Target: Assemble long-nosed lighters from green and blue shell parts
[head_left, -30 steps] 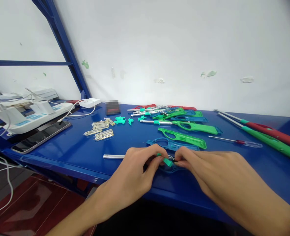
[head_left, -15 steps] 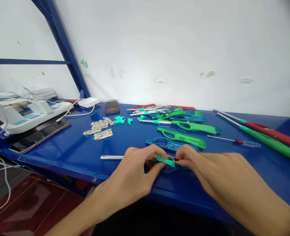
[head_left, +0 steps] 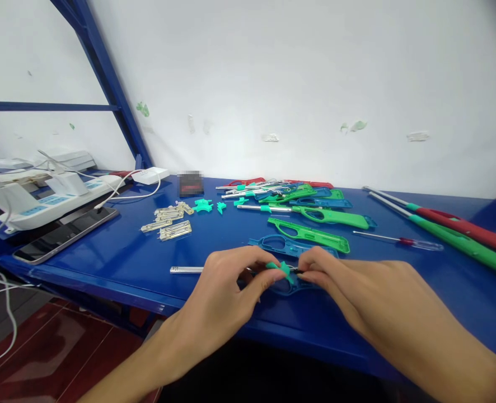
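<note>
My left hand (head_left: 227,285) and my right hand (head_left: 340,285) meet near the front edge of a blue table (head_left: 117,252). Both pinch a small teal plastic piece (head_left: 282,270) fitted on a thin metal tube (head_left: 185,270) that sticks out to the left. Under the fingers lies a blue plastic handle shell (head_left: 288,286). Another blue shell (head_left: 279,245) and a green handle shell (head_left: 310,235) lie just beyond the hands.
A heap of green, blue and red handles with metal tubes (head_left: 290,196) lies at the back. Small clear metal-filled parts (head_left: 170,221) and teal pieces (head_left: 204,205) sit left of centre. A screwdriver (head_left: 399,240), two long lighters (head_left: 453,229), a tablet (head_left: 61,235) and white power strip (head_left: 50,196) flank them.
The teal piece has turned between my fingertips from lying flat to more upright. Both hands stay in the same spot on the table.
</note>
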Demonstrator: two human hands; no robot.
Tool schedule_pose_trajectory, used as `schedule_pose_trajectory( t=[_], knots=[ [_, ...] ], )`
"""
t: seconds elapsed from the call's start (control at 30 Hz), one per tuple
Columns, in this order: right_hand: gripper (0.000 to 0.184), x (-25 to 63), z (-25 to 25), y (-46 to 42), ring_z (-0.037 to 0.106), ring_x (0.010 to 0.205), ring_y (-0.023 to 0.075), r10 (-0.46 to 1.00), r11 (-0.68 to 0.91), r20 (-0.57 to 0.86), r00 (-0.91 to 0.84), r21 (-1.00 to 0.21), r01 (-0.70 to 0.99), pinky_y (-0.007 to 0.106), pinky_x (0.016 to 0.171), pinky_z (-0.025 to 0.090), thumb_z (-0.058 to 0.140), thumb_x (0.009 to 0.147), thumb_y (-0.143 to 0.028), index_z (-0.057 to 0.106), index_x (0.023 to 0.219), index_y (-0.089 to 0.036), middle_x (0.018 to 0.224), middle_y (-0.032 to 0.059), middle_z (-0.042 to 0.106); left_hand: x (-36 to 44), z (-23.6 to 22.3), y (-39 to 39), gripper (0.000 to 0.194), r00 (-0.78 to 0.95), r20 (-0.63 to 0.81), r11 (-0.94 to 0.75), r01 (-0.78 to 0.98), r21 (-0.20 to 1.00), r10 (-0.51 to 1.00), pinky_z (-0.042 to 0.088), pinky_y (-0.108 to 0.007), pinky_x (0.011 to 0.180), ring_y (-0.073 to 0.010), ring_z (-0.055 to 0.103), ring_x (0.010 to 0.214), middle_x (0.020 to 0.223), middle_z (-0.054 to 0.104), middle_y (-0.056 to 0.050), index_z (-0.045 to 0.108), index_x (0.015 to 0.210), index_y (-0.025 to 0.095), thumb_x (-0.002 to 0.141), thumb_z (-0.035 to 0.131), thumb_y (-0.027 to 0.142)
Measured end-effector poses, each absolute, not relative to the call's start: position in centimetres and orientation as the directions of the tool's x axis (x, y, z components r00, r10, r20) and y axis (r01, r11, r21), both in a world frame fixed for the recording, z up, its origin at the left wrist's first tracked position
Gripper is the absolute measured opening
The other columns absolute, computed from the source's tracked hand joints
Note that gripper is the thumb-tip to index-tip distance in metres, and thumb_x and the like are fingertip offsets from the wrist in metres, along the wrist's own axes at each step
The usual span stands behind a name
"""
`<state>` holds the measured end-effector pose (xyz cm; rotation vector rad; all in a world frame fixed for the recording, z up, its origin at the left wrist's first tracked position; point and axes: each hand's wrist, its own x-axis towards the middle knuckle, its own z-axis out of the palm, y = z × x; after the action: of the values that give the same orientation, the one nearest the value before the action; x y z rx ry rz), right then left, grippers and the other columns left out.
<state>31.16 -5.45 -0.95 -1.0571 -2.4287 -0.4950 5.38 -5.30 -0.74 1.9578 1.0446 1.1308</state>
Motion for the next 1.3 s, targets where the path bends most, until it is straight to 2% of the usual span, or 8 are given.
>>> schedule_pose_trajectory(
  t=[0.27, 0.37, 0.47, 0.53, 0.73, 0.9, 1.1, 1.3],
  knots=[
    [0.022, 31.1, -1.1, -5.9, 0.082, 0.058, 0.0208, 0.587, 0.656, 0.539, -0.604, 0.120, 0.745, 0.035, 0.044, 0.030, 0.054, 0.111, -0.011, 0.061, 0.112, -0.032, 0.083, -0.0063, 0.087, 5.2, -0.4, -6.0, 0.023, 0.202, 0.446, -0.489, 0.328, 0.808, 0.872, 0.058, -0.021, 0.061, -0.0098, 0.068, 0.070, 0.115, 0.082, -0.006, 0.072, 0.086, 0.019, 0.106, 0.075, 0.030],
    [0.022, 31.1, -1.4, -5.9, 0.082, 0.058, 0.0202, 0.581, 0.652, 0.553, -0.597, 0.124, 0.748, 0.034, 0.044, 0.031, 0.053, 0.112, -0.011, 0.062, 0.113, -0.031, 0.084, -0.0060, 0.087, 5.2, -0.4, -6.0, 0.029, 0.209, 0.385, -0.432, 0.276, 0.859, 0.899, 0.056, -0.021, 0.059, -0.0099, 0.068, 0.066, 0.098, 0.083, -0.004, 0.064, 0.083, 0.020, 0.109, 0.072, 0.030],
    [0.019, 31.1, -1.7, -5.9, 0.080, 0.058, 0.0200, 0.580, 0.641, 0.562, -0.590, 0.133, 0.756, 0.034, 0.046, 0.031, 0.054, 0.113, -0.014, 0.065, 0.113, -0.030, 0.082, -0.0043, 0.086, 5.2, -0.6, -5.6, 0.017, 0.200, 0.323, -0.362, 0.204, 0.909, 0.925, 0.053, -0.019, 0.053, -0.0144, 0.074, 0.065, 0.076, 0.075, 0.002, 0.066, 0.102, 0.023, 0.110, 0.075, 0.035],
    [0.018, 31.0, -1.9, -6.0, 0.078, 0.057, 0.0198, 0.580, 0.632, 0.567, -0.584, 0.138, 0.762, 0.034, 0.047, 0.031, 0.054, 0.114, -0.017, 0.067, 0.113, -0.030, 0.081, -0.0034, 0.085, 5.3, -0.7, -5.3, 0.017, 0.208, 0.308, -0.342, 0.155, 0.927, 0.929, 0.052, -0.019, 0.047, -0.0149, 0.073, 0.059, 0.070, 0.071, 0.004, 0.069, 0.114, 0.024, 0.111, 0.074, 0.039],
    [0.021, 30.8, -1.9, -5.9, 0.079, 0.064, 0.0192, 0.577, 0.644, 0.567, -0.588, 0.127, 0.755, 0.033, 0.050, 0.036, 0.055, 0.115, -0.016, 0.071, 0.115, -0.030, 0.090, -0.0018, 0.087, 5.4, -0.5, -5.4, 0.025, 0.227, 0.316, -0.362, 0.203, 0.910, 0.921, 0.055, -0.020, 0.046, -0.0106, 0.063, 0.049, 0.070, 0.073, 0.000, 0.085, 0.097, 0.019, 0.110, 0.070, 0.035],
    [0.025, 30.4, -1.8, -5.8, 0.083, 0.076, 0.0197, 0.563, 0.676, 0.560, -0.608, 0.111, 0.729, 0.030, 0.056, 0.046, 0.046, 0.123, -0.026, 0.070, 0.119, -0.028, 0.104, 0.0028, 0.089, 5.3, -0.4, -6.1, 0.020, 0.182, 0.444, -0.480, 0.304, 0.823, 0.877, 0.059, -0.020, 0.055, -0.0153, 0.076, 0.071, 0.089, 0.081, -0.004, 0.089, 0.118, 0.021, 0.108, 0.074, 0.029],
    [0.023, 30.1, -1.9, -6.0, 0.086, 0.089, 0.0218, 0.625, 0.696, 0.578, -0.524, -0.108, 0.710, 0.030, 0.073, 0.063, 0.050, 0.124, -0.031, 0.073, 0.125, -0.029, 0.112, 0.0042, 0.088, 4.9, -0.7, -5.7, 0.034, 0.251, 0.567, -0.617, 0.403, 0.676, 0.785, 0.051, -0.022, 0.060, -0.0120, 0.062, 0.071, 0.090, 0.073, 0.000, 0.087, 0.133, 0.024, 0.103, 0.074, 0.013],
    [0.021, 30.2, -2.0, -6.1, 0.088, 0.096, 0.0217, 0.627, 0.713, 0.590, -0.508, -0.173, 0.680, 0.029, 0.077, 0.065, 0.053, 0.124, -0.031, 0.071, 0.134, -0.030, 0.118, 0.0043, 0.089, 4.6, -1.3, -5.4, 0.043, 0.288, 0.582, -0.644, 0.451, 0.618, 0.760, 0.051, -0.025, 0.064, -0.0149, 0.061, 0.076, 0.095, 0.075, -0.002, 0.082, 0.146, 0.022, 0.105, 0.078, 0.011]
  ],
)
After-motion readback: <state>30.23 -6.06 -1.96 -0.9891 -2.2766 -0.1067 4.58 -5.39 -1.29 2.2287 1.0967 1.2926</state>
